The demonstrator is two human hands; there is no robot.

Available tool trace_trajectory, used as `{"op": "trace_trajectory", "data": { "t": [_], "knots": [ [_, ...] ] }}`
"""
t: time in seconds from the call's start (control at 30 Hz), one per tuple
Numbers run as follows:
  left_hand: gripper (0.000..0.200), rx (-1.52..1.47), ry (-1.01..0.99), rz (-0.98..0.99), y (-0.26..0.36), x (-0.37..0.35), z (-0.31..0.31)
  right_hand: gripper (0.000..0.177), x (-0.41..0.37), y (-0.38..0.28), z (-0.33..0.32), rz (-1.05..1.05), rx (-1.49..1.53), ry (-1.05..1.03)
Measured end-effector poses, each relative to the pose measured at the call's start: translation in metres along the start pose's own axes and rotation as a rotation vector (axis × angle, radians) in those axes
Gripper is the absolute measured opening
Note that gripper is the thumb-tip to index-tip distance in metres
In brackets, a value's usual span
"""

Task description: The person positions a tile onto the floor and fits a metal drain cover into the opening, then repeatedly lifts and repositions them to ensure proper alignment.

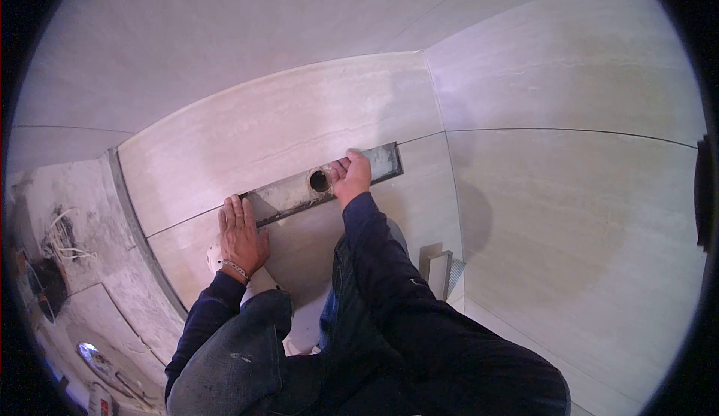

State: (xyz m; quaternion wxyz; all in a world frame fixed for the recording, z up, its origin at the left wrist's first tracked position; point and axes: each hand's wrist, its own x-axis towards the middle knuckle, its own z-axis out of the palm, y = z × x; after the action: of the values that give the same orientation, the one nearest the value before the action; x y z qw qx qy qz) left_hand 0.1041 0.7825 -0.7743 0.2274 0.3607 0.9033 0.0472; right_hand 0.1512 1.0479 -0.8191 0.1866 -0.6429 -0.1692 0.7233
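Note:
A long, narrow slot (281, 199) is cut into the beige tile floor (262, 128), with a round dark drain hole (320, 181) near its middle. My left hand (241, 238) lies with fingers stretched out at the slot's left end, its fingertips on the tile edge. Over the slot, just right of the hole, my right hand (353, 179) has its fingers curled and pressed together along the far edge. Whatever those fingers hold, if anything, is hidden. Past it, the slot's right end shows a grey, dark-edged surface.
Tiled walls (569, 86) meet the floor at the back and right. A metal channel-shaped piece (440, 272) stands near the right wall. On the left are a grey raised edge (129, 199), rough plaster and loose wires (75, 252). My knees (258, 319) are close to the slot.

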Motion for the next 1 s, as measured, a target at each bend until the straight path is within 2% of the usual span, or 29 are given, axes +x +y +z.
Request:
{"op": "trace_trajectory", "data": {
  "t": [1.0],
  "knots": [
    [0.079, -0.006, 0.005, 0.007, -0.001, 0.0, -0.001, 0.023, 0.005, 0.002, -0.002, 0.0, 0.02, 0.009]
  ]
}}
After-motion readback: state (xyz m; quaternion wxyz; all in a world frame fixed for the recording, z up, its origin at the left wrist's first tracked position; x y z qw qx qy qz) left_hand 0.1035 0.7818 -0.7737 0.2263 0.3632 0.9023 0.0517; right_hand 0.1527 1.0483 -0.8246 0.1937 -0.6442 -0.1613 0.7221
